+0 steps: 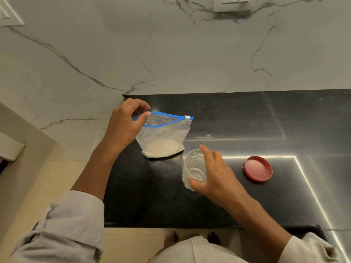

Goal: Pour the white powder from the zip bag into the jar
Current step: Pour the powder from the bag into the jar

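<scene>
Near the counter's (247,118) back left corner, the zip bag (163,137) was pinched at its open mouth by the left hand (123,124). The jar (193,168), clasped by the right hand (214,175), should be held steady and upright; the lid (258,168) lay rightward.

Red lid (258,169), black counter (237,114), blue-edged bag (163,137)

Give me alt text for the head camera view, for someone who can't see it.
A left hand pinches the blue top of an open zip bag of white powder standing on a black counter. The right hand holds an empty clear jar; its red lid lies further right.
</scene>
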### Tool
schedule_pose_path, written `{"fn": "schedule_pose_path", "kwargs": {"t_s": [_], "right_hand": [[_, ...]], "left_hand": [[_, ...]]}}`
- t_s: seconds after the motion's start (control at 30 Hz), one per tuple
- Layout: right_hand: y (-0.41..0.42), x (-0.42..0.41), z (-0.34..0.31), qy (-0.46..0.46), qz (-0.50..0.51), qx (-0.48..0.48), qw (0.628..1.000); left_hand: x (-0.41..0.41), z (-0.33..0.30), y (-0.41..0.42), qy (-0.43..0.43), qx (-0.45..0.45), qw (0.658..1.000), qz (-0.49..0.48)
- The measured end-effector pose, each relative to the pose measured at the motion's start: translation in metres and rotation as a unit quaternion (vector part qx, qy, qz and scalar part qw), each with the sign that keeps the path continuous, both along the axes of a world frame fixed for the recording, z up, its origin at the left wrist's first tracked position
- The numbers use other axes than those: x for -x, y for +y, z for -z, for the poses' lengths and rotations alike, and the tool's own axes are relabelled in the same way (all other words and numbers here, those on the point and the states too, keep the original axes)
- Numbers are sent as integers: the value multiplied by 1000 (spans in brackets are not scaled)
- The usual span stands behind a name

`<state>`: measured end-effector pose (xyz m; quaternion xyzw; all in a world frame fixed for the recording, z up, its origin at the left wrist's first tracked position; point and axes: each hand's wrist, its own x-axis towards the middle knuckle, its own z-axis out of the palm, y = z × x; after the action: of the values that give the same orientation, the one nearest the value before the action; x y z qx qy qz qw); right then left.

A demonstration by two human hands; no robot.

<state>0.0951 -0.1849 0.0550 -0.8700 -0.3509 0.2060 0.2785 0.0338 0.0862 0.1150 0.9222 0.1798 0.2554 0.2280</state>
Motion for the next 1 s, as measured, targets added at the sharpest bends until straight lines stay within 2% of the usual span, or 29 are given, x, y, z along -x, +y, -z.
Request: {"fn": "schedule_pose_path", "kwargs": {"t_s": [0.13, 0.23, 0.4, 0.5, 0.57, 0.63, 0.7, 0.87, 1.0], "right_hand": [[11, 10, 10, -21, -20, 7, 1000], [12, 10, 14, -27, -18, 5, 999], [8, 6, 4, -25, -16, 51, 998], [5, -5, -10, -62, 49, -60, 995], [7, -19, -14, -93, 92, -143, 981], [14, -37, -18, -93, 111, -184, 972], [23, -53, -22, -79, 105, -199, 971], [32, -82, -35, -77, 105, -220, 967], [36, -103, -25, 48, 64, -101, 992]], "left_hand": [[2, 0, -4, -16, 13, 1000, 1], [3, 2, -3, 7, 12, 1000, 28], [-1, -2, -8, 69, -93, 992, 46], [-11, -15, -19, 109, -137, 983, 60], [-26, -18, -29, 176, -204, 959, 86], [-43, -13, -37, 225, -266, 932, 105], [-56, -9, -42, 212, -260, 934, 122], [-74, -24, -51, 125, -173, 966, 144], [-84, -32, -58, 55, -128, 975, 173]]}}
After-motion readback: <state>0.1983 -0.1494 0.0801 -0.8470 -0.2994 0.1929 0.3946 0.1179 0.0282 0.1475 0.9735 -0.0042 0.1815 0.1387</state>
